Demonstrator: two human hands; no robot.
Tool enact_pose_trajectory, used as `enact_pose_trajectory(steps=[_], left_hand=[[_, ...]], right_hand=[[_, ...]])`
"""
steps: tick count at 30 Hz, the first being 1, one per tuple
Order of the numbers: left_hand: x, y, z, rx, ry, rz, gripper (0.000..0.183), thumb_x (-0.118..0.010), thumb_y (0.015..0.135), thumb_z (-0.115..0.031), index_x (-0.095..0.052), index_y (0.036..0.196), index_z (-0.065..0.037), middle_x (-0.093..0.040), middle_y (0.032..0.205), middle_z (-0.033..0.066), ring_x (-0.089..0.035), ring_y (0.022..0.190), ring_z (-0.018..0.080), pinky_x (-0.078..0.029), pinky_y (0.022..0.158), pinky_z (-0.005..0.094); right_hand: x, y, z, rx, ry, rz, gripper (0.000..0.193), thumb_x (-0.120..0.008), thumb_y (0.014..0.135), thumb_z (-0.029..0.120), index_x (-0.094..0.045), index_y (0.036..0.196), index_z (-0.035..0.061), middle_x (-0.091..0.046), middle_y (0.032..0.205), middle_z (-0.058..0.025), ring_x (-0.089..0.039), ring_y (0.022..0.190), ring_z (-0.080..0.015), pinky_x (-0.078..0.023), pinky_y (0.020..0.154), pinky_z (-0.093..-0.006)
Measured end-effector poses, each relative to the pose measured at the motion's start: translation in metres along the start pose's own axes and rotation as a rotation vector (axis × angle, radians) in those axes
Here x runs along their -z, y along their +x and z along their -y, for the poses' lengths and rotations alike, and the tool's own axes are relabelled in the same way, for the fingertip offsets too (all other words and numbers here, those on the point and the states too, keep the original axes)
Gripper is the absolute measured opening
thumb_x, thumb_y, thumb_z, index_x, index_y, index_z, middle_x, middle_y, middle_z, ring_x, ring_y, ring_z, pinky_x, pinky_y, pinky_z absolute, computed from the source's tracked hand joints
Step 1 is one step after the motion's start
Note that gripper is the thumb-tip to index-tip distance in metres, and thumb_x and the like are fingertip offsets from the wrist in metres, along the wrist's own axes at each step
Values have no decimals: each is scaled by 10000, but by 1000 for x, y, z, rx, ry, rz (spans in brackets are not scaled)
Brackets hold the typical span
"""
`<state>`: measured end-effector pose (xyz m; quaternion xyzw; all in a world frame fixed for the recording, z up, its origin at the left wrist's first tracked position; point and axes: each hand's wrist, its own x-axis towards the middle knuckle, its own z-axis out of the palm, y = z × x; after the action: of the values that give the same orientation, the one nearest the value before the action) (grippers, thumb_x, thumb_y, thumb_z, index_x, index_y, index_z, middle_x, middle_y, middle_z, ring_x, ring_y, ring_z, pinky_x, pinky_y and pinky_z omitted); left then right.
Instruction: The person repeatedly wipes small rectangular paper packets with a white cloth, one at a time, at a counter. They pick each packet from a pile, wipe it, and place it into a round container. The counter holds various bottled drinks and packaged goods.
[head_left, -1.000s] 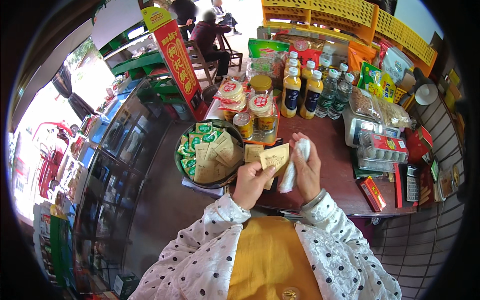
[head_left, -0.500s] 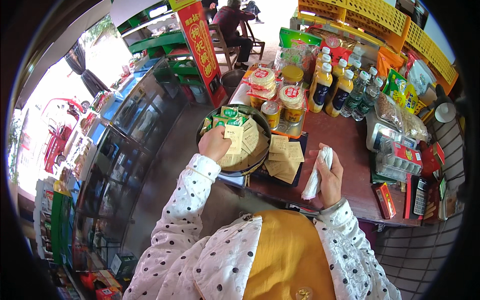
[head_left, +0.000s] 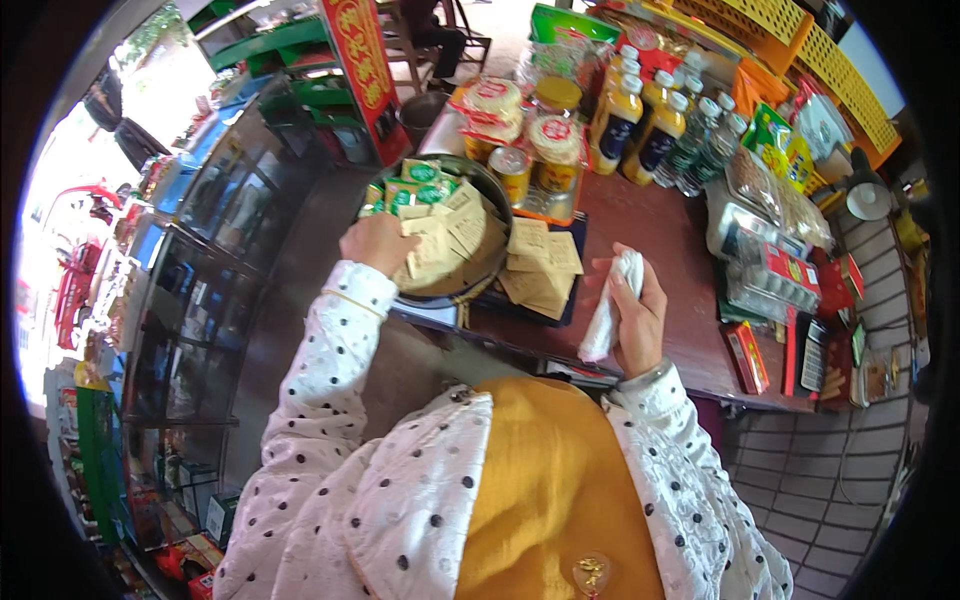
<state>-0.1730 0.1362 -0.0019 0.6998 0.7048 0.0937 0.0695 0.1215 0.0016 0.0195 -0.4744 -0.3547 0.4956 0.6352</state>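
Observation:
My left hand (head_left: 376, 243) is at the left rim of a round dark basin (head_left: 497, 184). Its fingers are closed on the edge of a flat tan paper packet (head_left: 428, 240) lying among similar ones. Green-and-white sachets (head_left: 418, 192) fill the far part of the basin. Just right of the basin, more tan packets (head_left: 545, 258) lie in a loose, overlapping pile on a dark blue flat thing. My right hand (head_left: 642, 312) holds a folded white cloth (head_left: 611, 308) upright above the near part of the table, between thumb and fingers.
On the reddish-brown table (head_left: 640, 220) stand stacked cans (head_left: 510, 172), yellow-drink bottles (head_left: 616, 125) and clear water bottles (head_left: 679, 147). At the right are a clear plastic pack (head_left: 765, 285), a small red box (head_left: 746, 357) and a calculator (head_left: 811, 360). A glass display case (head_left: 235, 190) stands left.
My left hand has lowered the tan packet it held upright onto the others in the basin. The whole view has shifted, with things appearing further up and left. The cloth stays in my right hand.

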Motion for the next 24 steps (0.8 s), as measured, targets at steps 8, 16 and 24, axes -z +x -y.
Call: enact_pose_trajectory(steps=[8, 16, 24], left_hand=[[2, -13, -11, -168, -71, -185, 270, -708, 749, -298, -681, 908, -81, -667, 829, 136, -646, 793, 318, -499, 684, 420], [11, -62, -85, -655, -279, -221, 238, -724, 751, -209, -658, 937, -76, -658, 876, 99, -638, 784, 298, -498, 671, 390], [-24, -32, -145, -895, 230, -86, 249, -576, 832, -148, -647, 1037, -26, -669, 965, 112, -580, 1017, 279, -393, 899, 448]], right_hand=[[18, 2, -11, 23, -5, -61, 358, -514, 973, 165, -467, 1302, 30, -613, 1071, -121, -629, 862, -179, -553, 637, -300], [30, 19, 38, -37, -25, -46, 420, -489, 977, 297, -471, 1297, 25, -631, 994, -138, -634, 766, -176, -537, 525, -291], [82, 7, -10, -510, 222, -166, 366, -484, 942, 495, -582, 994, 147, -562, 757, -4, -551, 617, -155, -432, 448, -298]])
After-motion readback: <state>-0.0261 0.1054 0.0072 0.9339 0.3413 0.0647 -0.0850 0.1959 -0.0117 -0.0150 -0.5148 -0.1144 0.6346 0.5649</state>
